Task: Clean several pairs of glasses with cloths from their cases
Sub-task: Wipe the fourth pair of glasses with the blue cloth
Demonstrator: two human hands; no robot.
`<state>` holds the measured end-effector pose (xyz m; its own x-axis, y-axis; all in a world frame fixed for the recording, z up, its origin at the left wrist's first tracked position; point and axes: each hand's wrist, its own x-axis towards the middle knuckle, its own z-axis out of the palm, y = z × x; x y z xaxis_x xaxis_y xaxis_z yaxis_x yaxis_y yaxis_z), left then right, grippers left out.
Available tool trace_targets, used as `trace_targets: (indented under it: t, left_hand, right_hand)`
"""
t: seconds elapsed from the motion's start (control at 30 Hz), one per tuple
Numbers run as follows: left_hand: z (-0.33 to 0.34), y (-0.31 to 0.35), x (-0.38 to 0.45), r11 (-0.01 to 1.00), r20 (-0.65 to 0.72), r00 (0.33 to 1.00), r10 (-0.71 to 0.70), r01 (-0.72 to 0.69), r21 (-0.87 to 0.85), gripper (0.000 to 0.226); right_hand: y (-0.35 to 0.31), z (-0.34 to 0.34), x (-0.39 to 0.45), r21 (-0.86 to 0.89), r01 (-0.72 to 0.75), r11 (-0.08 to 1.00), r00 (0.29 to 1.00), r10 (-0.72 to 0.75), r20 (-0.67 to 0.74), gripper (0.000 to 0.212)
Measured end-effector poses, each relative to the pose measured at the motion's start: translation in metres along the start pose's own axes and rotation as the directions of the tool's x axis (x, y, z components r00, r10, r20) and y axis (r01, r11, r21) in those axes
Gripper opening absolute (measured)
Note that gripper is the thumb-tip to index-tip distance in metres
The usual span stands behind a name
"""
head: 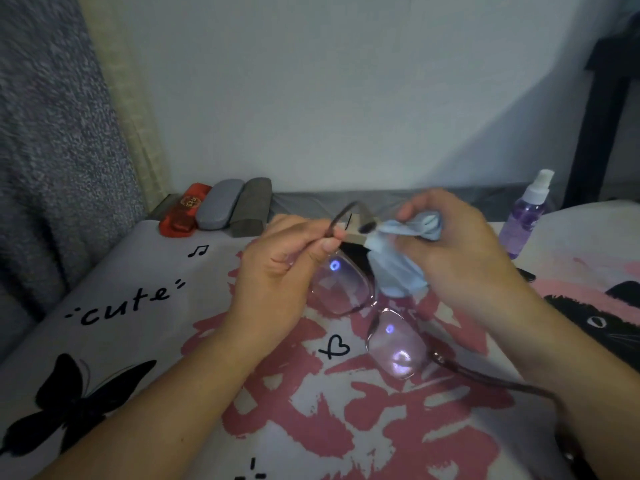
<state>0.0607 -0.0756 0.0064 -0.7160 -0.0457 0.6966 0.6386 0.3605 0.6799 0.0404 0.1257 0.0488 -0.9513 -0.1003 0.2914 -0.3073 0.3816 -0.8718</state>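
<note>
Head view, the only one. I judge the step in hand to be wiping a temple arm of the glasses (360, 306); done well, it wants the frame braced steady and the blue cloth (398, 258) drawn along the arm without twisting the hinge. My left hand (277, 271) pinches that arm between thumb and curled fingers. My right hand (446, 244), at three o'clock of it, has fingers bunched tight round the cloth. The glasses hang at centre above the printed bedcover (138, 341). Three cases (216, 209) lie at eleven o'clock, a spray bottle (526, 216) at two.
</note>
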Motion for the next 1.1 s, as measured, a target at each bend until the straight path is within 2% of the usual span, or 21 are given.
trace_targets:
  t: [0.07,0.13,0.27,0.33,0.37,0.43,0.47,0.57,0.63,0.7,0.73,0.77,0.87,0.93,1.0,1.03,1.1]
  left_hand:
    - [-0.008,-0.003,0.002,1.000,-0.029,1.000,0.005,-0.005,0.019,0.019]
    - [-0.014,-0.006,0.005,1.000,-0.069,0.998,0.002,-0.001,0.009,0.018]
    - [-0.015,-0.005,0.005,0.999,-0.089,0.996,-0.010,0.007,-0.037,0.016]
    - [-0.015,-0.002,0.005,1.000,-0.089,0.996,-0.004,0.002,-0.025,0.018]
    - [-0.015,-0.001,0.005,1.000,-0.095,0.996,-0.002,0.000,-0.025,0.018]
    - [-0.015,0.000,0.006,1.000,-0.109,0.994,0.002,-0.005,-0.028,0.016]
    - [-0.014,0.001,0.005,1.000,-0.112,0.994,0.005,-0.008,-0.027,0.014]
    - [-0.011,0.004,0.004,0.999,-0.091,0.996,0.013,-0.016,-0.028,0.013]
    - [-0.010,0.004,0.003,0.999,-0.079,0.996,0.028,-0.029,-0.014,0.014]
    - [-0.012,0.002,0.005,1.000,-0.094,0.995,0.030,-0.030,0.005,0.014]
    - [-0.014,0.001,0.006,1.000,-0.113,0.993,0.021,-0.020,0.009,0.013]
    - [-0.017,-0.001,0.008,1.000,-0.136,0.991,0.010,-0.009,0.013,0.013]
    - [-0.026,-0.003,0.013,0.997,-0.189,0.982,0.009,0.005,0.073,0.018]
    - [-0.031,-0.004,0.016,0.990,-0.192,0.980,0.047,-0.020,0.136,0.017]
    - [-0.035,-0.005,0.017,0.982,-0.193,0.978,0.082,-0.047,0.181,0.014]
    - [-0.037,-0.004,0.018,0.980,-0.192,0.977,0.095,-0.057,0.192,0.012]
    - [-0.038,-0.003,0.018,0.976,-0.172,0.979,0.113,-0.077,0.205,0.011]
  right_hand:
    - [0.003,-0.010,0.004,-0.164,0.087,0.983,0.993,-0.098,-0.063,0.018]
    - [0.005,-0.017,0.007,-0.245,0.126,0.961,0.986,-0.148,-0.073,0.025]
    - [0.009,-0.021,0.008,-0.386,0.175,0.906,0.984,-0.172,0.042,0.030]
    - [0.009,-0.021,0.008,-0.412,0.205,0.888,0.977,-0.212,0.029,0.021]
    - [0.009,-0.022,0.009,-0.472,0.249,0.846,0.954,-0.298,-0.030,0.020]
    - [0.010,-0.023,0.013,-0.597,0.322,0.735,0.866,-0.483,-0.128,0.026]
    - [0.008,-0.021,0.015,-0.607,0.335,0.721,0.845,-0.515,-0.145,0.031]
    - [0.003,-0.008,0.016,-0.585,0.301,0.753,0.900,-0.427,-0.087,0.041]
    - [0.006,-0.001,0.015,-0.431,0.259,0.864,0.953,-0.302,-0.032,0.041]
    - [0.004,-0.002,0.011,-0.111,0.129,0.985,0.990,-0.122,0.071,0.042]
    - [0.003,-0.003,0.009,0.002,0.073,0.997,0.987,-0.072,0.144,0.045]
    - [0.003,-0.006,0.008,0.038,0.045,0.998,0.976,-0.052,0.212,0.047]
    - [-0.001,-0.007,0.000,-0.019,0.015,1.000,0.908,-0.006,0.419,0.044]
    - [0.000,-0.005,0.001,0.012,-0.101,0.995,0.838,0.078,0.540,0.062]
    - [0.006,-0.006,0.007,0.107,-0.222,0.969,0.797,0.117,0.592,0.081]
    - [0.007,-0.006,0.010,0.188,-0.270,0.944,0.794,0.108,0.598,0.075]
    - [0.003,-0.006,0.008,0.295,-0.319,0.901,0.811,0.098,0.577,0.033]
